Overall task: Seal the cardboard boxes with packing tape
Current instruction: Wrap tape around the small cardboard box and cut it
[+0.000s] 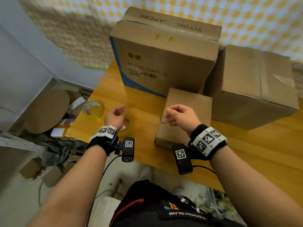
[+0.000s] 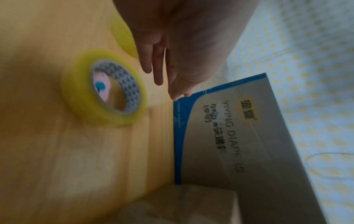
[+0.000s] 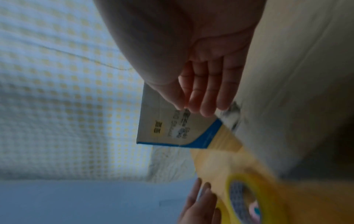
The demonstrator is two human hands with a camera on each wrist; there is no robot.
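A small plain cardboard box (image 1: 188, 108) stands on the wooden table (image 1: 144, 110), in front of a large printed diaper box (image 1: 164, 63) and a plain box (image 1: 255, 86) at the right. A yellowish tape roll (image 2: 103, 89) lies flat on the table, and my left hand (image 1: 115, 114) hovers just over it with straight fingers (image 2: 159, 72), not touching. My right hand (image 1: 177, 115) hangs over the small box's left edge. Its fingers (image 3: 206, 94) are nearly straight with the thumb against them, and nothing shows between them. A torn patch (image 3: 231, 116) marks that box's side.
A second tape roll (image 1: 93, 110) lies near the table's left edge. Beyond that edge, on the floor, lie cardboard scraps and a round board (image 1: 47, 112). A checkered cloth (image 1: 73, 30) hangs behind the boxes. The table's front edge runs close to my body.
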